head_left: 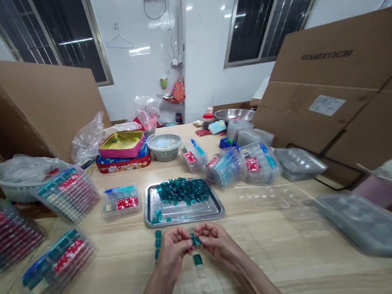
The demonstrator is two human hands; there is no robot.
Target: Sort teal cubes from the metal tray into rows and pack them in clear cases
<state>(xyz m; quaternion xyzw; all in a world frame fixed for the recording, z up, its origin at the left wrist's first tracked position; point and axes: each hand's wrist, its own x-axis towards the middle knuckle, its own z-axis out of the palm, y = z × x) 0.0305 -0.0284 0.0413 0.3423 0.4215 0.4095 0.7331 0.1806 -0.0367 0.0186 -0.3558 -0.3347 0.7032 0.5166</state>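
Observation:
Both hands meet in front of the metal tray, over a clear plastic blister tray. My left hand and my right hand pinch a small teal translucent square piece between their fingertips. Just below it, another teal square sits in the blister tray. A short column of teal pieces lies beside my left hand, partly hidden by it. Beyond the hands, the silver metal tray holds a heap of loose teal pieces.
Filled clear packs with red and teal contents stand at the left, with stacked packs behind. More packs lie at the right, near grey plastic trays. Cardboard boxes flank both sides. A pink tin and a basket are behind.

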